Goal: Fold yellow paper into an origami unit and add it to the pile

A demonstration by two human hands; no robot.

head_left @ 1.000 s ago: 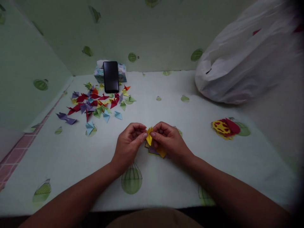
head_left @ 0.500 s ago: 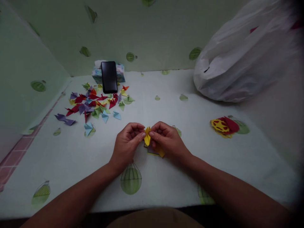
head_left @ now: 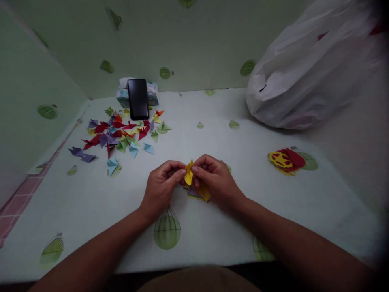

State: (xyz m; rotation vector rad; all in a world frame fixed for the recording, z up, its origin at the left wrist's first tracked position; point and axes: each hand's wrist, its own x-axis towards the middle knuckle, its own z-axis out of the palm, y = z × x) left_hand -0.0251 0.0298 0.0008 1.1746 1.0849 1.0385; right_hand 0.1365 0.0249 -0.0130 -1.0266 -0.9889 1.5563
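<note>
A small yellow folded paper piece (head_left: pixel 189 173) is held upright between both hands at the middle of the table. My left hand (head_left: pixel 162 184) pinches its left side between thumb and fingers. On the other side, my right hand (head_left: pixel 217 178) grips it with thumb and forefinger. Beneath the hands lie paper squares (head_left: pixel 195 193), partly covered by my right hand, with purple and yellow showing. Folded paper cranes (head_left: pixel 107 138) in red, purple, green, blue and yellow lie heaped at the left.
A black phone (head_left: pixel 138 99) leans on a tissue box (head_left: pixel 153 93) behind the cranes. At the far right sits a big white plastic bag (head_left: pixel 291 93). Red and yellow cut-out pieces (head_left: pixel 285 161) lie in front of it. Patterned walls enclose the table's back and left.
The yellow paper has tilted slightly, its upper tip now leaning to the right and standing a little higher. Both hands keep their grip. The whole view has shifted a little.
</note>
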